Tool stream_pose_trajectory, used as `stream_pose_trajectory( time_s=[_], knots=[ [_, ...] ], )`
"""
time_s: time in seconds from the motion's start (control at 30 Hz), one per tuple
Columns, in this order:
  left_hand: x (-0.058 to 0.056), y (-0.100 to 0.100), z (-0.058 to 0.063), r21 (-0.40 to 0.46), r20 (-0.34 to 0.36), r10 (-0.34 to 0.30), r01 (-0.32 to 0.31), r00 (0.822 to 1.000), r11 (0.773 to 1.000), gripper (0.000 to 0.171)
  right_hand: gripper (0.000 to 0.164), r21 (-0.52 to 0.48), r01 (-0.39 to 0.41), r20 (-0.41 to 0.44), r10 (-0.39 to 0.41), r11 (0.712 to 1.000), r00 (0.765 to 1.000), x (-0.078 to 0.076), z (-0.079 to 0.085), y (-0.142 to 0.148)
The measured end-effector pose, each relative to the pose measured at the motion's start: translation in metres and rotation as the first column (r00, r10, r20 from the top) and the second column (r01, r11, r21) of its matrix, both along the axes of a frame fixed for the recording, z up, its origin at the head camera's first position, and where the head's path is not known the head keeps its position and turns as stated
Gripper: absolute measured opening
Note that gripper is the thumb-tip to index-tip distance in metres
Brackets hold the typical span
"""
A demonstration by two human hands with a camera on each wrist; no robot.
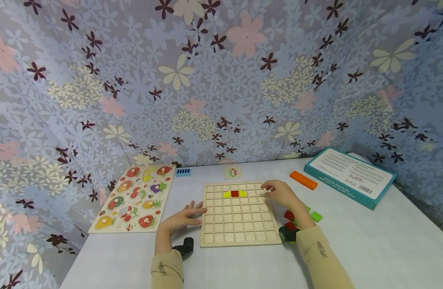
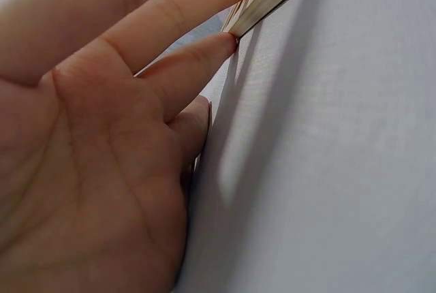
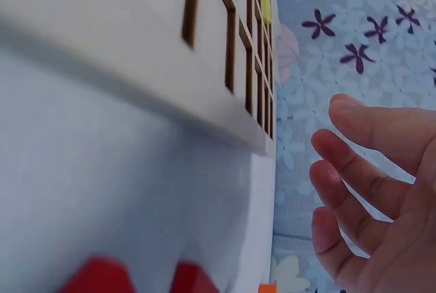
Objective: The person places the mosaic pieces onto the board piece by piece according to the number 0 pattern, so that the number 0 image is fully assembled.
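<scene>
A wooden grid board (image 1: 235,218) lies flat on the table, with a red square piece (image 1: 235,194) in its second row and a yellow piece (image 1: 243,194) on either side of it. My left hand (image 1: 181,218) rests at the board's left edge, its fingers extended. In the left wrist view, fingertips (image 2: 228,42) touch the board's side. Over the upper right part of the board hovers my right hand (image 1: 280,192), fingers loosely bent; the right wrist view shows nothing between them. Red pieces (image 1: 289,215) and green pieces (image 1: 316,216) lie near the right forearm.
A small pattern card (image 1: 233,172) lies behind the board. To the left is a fruit puzzle board (image 1: 134,198), with a blue piece (image 1: 183,172) with dark slots beside it. An orange block (image 1: 303,180) and a teal box (image 1: 351,176) sit at the right, before a flowered curtain (image 1: 221,80).
</scene>
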State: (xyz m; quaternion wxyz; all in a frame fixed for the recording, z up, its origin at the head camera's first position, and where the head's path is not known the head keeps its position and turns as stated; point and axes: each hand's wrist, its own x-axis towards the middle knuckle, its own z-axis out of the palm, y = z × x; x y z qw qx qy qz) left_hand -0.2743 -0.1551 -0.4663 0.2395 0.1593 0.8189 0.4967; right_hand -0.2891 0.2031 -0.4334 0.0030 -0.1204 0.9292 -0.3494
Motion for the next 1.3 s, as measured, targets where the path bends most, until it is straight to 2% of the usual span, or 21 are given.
stream_pose_trajectory(
  time_s=[0.5,0.9,1.13,1.3],
  knots=[
    [0.001,0.0,0.0,0.006,0.009,0.018,-0.018,1.0,1.0,0.051,0.024,-0.027,0.077,0.024,-0.077,0.997,0.997,0.01,-0.005,0.031],
    [-0.001,0.0,-0.002,-0.002,0.009,0.015,-0.015,1.0,1.0,0.051,0.031,-0.004,0.114,0.146,-0.112,0.993,0.983,0.016,-0.01,0.055],
    [-0.001,0.0,-0.002,-0.008,0.009,0.022,-0.022,1.0,1.0,0.051,0.032,0.087,0.117,0.208,-0.133,0.989,0.969,0.02,-0.01,0.064],
    [-0.002,0.001,-0.002,-0.008,0.01,0.023,-0.023,1.0,1.0,0.051,0.031,0.09,0.107,0.247,-0.127,0.99,0.961,0.022,-0.008,0.065]
  ],
)
